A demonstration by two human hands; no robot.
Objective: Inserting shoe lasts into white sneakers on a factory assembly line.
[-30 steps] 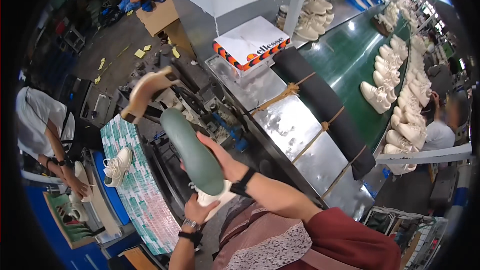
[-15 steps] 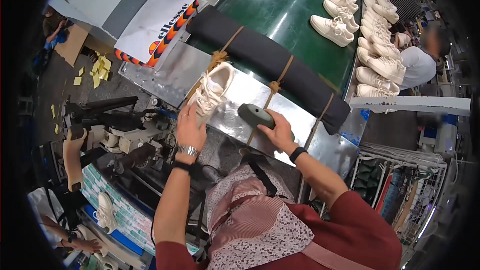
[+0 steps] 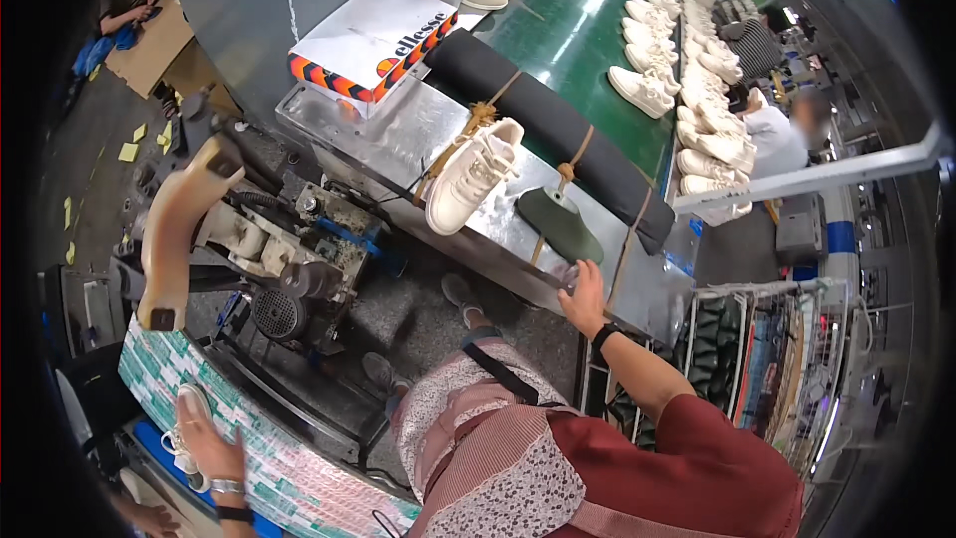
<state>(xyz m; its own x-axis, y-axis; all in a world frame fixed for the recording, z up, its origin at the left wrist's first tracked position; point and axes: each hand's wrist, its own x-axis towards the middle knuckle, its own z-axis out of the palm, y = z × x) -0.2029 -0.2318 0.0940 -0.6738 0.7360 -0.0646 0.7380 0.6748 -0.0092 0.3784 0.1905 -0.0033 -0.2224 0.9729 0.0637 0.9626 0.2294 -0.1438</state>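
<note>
At the lower left my left hand [image 3: 214, 450] reaches over a cream sneaker [image 3: 178, 443] on a patterned surface. Its fingers lie at the shoe's opening, and the thumb stands away from them. My right hand [image 3: 588, 301] is open at the near edge of the metal table [image 3: 373, 154], fingertips beside the lower end of a dark green shoe last [image 3: 560, 224]. Whether they touch it I cannot tell. Another cream lace-up sneaker [image 3: 473, 179] lies on the metal table to the last's left, no hand on it.
A dark roll [image 3: 548, 125] tied with cord lies along the table before a green conveyor belt [image 3: 558, 30]. Rows of cream sneakers [image 3: 712, 139] stand at the right. A shoebox [image 3: 368, 40] sits at the back left. Machinery [image 3: 269, 249] stands between table and patterned surface [image 3: 289, 453].
My left hand has left the sneaker on the metal table and moved down-left to another sneaker. My right hand has let go of the shoe last, which now lies on the table.
</note>
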